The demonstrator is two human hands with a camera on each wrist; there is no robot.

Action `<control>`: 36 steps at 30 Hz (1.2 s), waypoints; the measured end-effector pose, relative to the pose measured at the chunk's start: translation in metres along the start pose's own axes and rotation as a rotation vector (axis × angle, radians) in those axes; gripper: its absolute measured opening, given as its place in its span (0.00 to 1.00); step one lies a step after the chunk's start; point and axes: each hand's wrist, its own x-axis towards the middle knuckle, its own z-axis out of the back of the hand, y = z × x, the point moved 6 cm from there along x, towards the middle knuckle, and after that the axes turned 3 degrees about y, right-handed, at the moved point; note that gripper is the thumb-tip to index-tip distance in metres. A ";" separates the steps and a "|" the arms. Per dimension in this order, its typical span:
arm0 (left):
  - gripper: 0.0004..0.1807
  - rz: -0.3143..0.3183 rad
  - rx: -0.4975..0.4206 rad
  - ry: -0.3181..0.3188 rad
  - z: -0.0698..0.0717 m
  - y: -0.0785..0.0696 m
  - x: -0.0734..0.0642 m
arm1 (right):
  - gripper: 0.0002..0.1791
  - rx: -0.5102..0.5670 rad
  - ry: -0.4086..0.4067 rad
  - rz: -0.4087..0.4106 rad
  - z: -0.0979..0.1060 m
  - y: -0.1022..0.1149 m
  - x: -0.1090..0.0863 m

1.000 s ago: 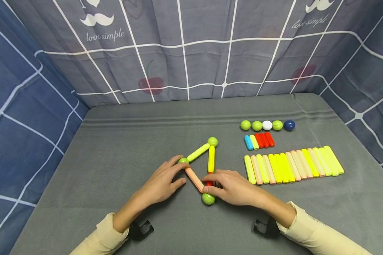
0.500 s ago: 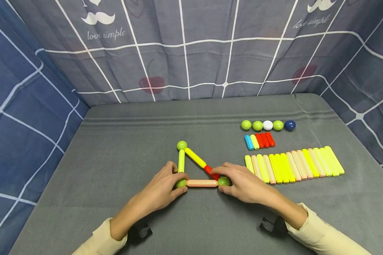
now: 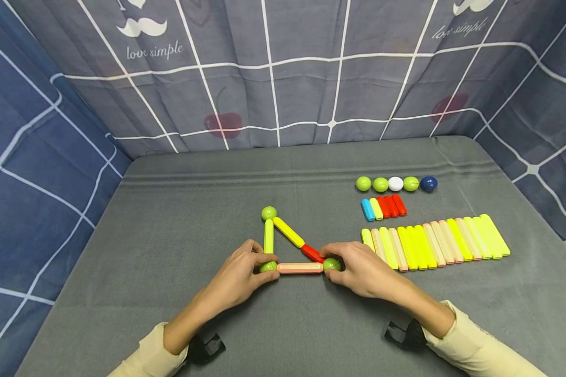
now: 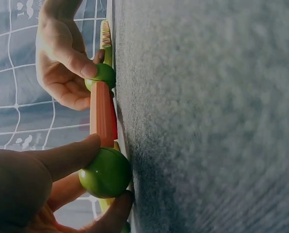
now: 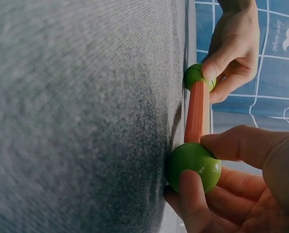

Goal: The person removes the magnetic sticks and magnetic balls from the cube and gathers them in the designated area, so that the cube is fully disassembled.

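Note:
A triangle of sticks and balls lies on the table in the head view. My left hand [image 3: 238,275] pinches the green ball [image 4: 105,172] at its near left corner. At the near right corner my right hand [image 3: 365,269] grips another green ball [image 5: 193,167]. Between these balls runs a peach stick [image 3: 300,268]. A lime stick [image 3: 269,236] goes up from the left ball to a third green ball [image 3: 269,213] at the top. From there a yellow stick [image 3: 289,232] and a short red stick [image 3: 313,253] slope in line down to the right ball.
Right of the triangle lies a long row of yellow, lime and peach sticks [image 3: 434,243]. Beyond it are short coloured sticks [image 3: 383,207] and a line of green, white and dark blue balls [image 3: 395,184]. A checked curtain [image 3: 283,78] stands along the grey table's [image 3: 179,209] back.
The triangle has turned anticlockwise, so its peach stick now lies level along the near side. My right hand has moved right and its fingers have shifted from the red stick onto the ball.

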 end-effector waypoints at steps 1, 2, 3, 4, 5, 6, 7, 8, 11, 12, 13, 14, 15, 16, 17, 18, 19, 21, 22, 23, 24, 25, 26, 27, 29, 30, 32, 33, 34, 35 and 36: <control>0.15 0.002 -0.002 -0.006 0.000 0.000 0.000 | 0.12 0.000 0.001 0.000 0.000 0.000 0.000; 0.15 0.004 -0.003 -0.011 0.000 0.000 0.000 | 0.12 0.000 0.004 0.002 0.000 0.000 0.000; 0.15 0.004 -0.004 -0.016 0.000 0.000 0.000 | 0.12 0.001 0.007 0.003 0.001 -0.001 0.000; 0.15 0.006 -0.004 -0.020 0.000 0.001 0.000 | 0.13 0.002 0.009 0.003 0.001 -0.001 0.000; 0.15 0.008 -0.004 -0.024 0.000 0.001 0.000 | 0.13 0.005 0.014 0.004 0.001 -0.001 -0.001; 0.15 0.010 -0.005 -0.027 -0.001 0.001 0.001 | 0.13 0.007 0.019 0.006 0.001 -0.001 -0.001; 0.15 0.012 -0.006 -0.031 -0.001 0.001 0.001 | 0.14 0.009 0.023 0.008 0.001 -0.002 -0.001; 0.15 0.014 -0.009 -0.033 -0.001 0.001 0.001 | 0.14 0.012 0.026 0.009 0.001 -0.002 -0.001; 0.15 0.022 -0.013 -0.039 -0.001 0.002 0.001 | 0.13 0.021 0.021 0.009 0.001 -0.003 -0.002; 0.15 0.025 -0.013 -0.040 -0.001 0.002 0.001 | 0.13 0.023 0.015 0.008 0.002 -0.003 -0.002; 0.15 0.026 -0.012 -0.040 -0.001 0.002 0.001 | 0.13 0.022 0.009 0.007 0.002 -0.003 -0.002; 0.15 0.026 -0.010 -0.040 0.000 0.002 0.001 | 0.12 0.021 0.003 0.006 0.002 -0.004 -0.002; 0.16 0.027 -0.007 -0.039 0.000 0.002 0.001 | 0.12 0.015 -0.003 0.008 0.002 -0.004 -0.002; 0.16 0.027 -0.005 -0.039 0.000 0.002 0.001 | 0.11 0.009 -0.006 0.009 0.002 -0.004 -0.002; 0.16 0.026 -0.002 -0.038 0.000 0.002 0.001 | 0.10 0.002 -0.010 0.014 0.001 -0.004 -0.002; 0.16 0.025 0.000 -0.037 0.000 0.001 0.001 | 0.10 -0.004 -0.013 0.021 0.001 -0.003 -0.001; 0.16 0.024 0.003 -0.037 0.000 0.001 0.001 | 0.10 -0.014 -0.018 0.025 0.000 -0.003 -0.001; 0.16 0.023 0.004 -0.036 0.000 0.001 0.001 | 0.09 -0.036 -0.030 0.034 0.000 -0.002 -0.001; 0.16 0.023 0.005 -0.036 0.000 0.001 0.001 | 0.09 -0.047 -0.037 0.036 -0.001 -0.001 0.000; 0.16 0.025 0.005 -0.036 -0.001 0.002 0.001 | 0.09 -0.059 -0.045 0.037 -0.001 -0.001 0.000; 0.16 0.026 0.006 -0.035 -0.001 0.002 0.001 | 0.09 -0.069 -0.052 0.035 -0.001 -0.001 0.000; 0.16 0.029 0.006 -0.034 -0.001 0.002 0.001 | 0.08 -0.081 -0.059 0.032 -0.001 -0.001 0.000; 0.16 0.031 0.006 -0.033 -0.001 0.002 0.001 | 0.08 -0.091 -0.065 0.029 -0.001 -0.001 0.001; 0.16 0.033 0.007 -0.033 -0.001 0.002 0.001 | 0.08 -0.098 -0.072 0.025 -0.001 -0.001 0.001; 0.16 0.037 0.010 -0.032 -0.001 0.001 0.001 | 0.07 -0.104 -0.079 0.014 -0.001 -0.002 0.001; 0.16 0.037 0.010 -0.032 -0.001 0.001 0.001 | 0.07 -0.105 -0.081 0.010 -0.001 -0.002 0.001; 0.16 0.037 0.010 -0.033 -0.001 0.001 0.001 | 0.08 -0.104 -0.084 0.000 -0.001 -0.003 0.001; 0.16 0.038 0.011 -0.033 -0.001 0.001 0.001 | 0.08 -0.098 -0.085 -0.005 -0.001 -0.004 0.001; 0.16 0.039 0.010 -0.032 -0.001 0.001 0.001 | 0.08 -0.086 -0.086 -0.013 -0.001 -0.004 0.000; 0.16 0.040 0.011 -0.031 -0.001 0.001 0.001 | 0.08 -0.073 -0.088 -0.021 -0.001 -0.005 0.000; 0.17 0.042 0.011 -0.030 -0.001 0.001 0.001 | 0.08 -0.059 -0.093 -0.028 0.000 -0.006 0.000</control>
